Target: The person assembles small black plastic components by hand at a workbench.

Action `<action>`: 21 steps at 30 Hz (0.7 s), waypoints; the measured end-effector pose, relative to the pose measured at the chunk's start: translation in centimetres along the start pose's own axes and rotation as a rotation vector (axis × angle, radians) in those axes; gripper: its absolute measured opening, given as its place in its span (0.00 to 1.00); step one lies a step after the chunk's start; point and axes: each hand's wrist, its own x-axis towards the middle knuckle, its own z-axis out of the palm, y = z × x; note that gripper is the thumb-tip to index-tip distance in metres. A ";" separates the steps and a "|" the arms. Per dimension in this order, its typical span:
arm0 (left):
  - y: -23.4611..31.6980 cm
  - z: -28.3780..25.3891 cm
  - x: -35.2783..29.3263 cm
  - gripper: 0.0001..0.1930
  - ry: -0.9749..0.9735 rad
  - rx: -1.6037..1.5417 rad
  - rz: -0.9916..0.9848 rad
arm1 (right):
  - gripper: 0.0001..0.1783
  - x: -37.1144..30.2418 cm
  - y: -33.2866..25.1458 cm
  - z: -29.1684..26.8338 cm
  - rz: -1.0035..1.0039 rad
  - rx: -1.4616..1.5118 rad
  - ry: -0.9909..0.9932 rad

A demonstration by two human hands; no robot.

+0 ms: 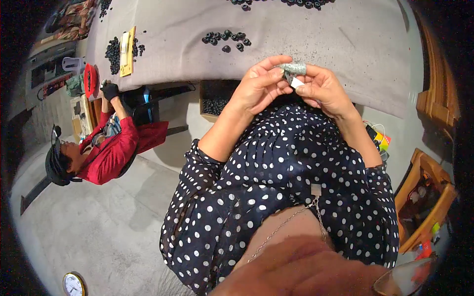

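Both my hands meet just over the near edge of the cloth-covered table. My left hand (262, 85) is closed in a pinch, thumb against fingers, at a small dark piece (288, 76) too small to name. Opposite it, my right hand (326, 91) is closed too, with a small white piece (296, 83) at its thumb tip. A speckled grey-green sleeve or wrap (295, 68) covers the end of the right index finger and touches the left fingertips. Beyond the hands lies a loose group of small round black parts (226, 36), some with holes.
The grey table cloth (168, 44) has dark specks scattered on it. At left are a heap of black parts (113, 55), a yellow tray (127, 52) and a red dish (90, 80), where a person in red (111, 153) works. An open box of black parts (216, 105) sits below the edge. A wooden chair (427, 197) stands right.
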 end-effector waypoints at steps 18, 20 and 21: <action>-0.7 -0.5 0.3 0.23 -0.032 -0.086 -0.040 | 0.21 0.0 0.0 -0.4 0.004 0.002 -0.014; -0.5 -0.8 0.3 0.23 -0.049 -0.090 -0.040 | 0.22 -0.1 -0.1 -0.2 -0.002 -0.013 -0.020; -0.5 -0.9 0.3 0.23 -0.066 -0.094 -0.039 | 0.22 0.0 -0.1 -0.1 -0.012 -0.010 -0.026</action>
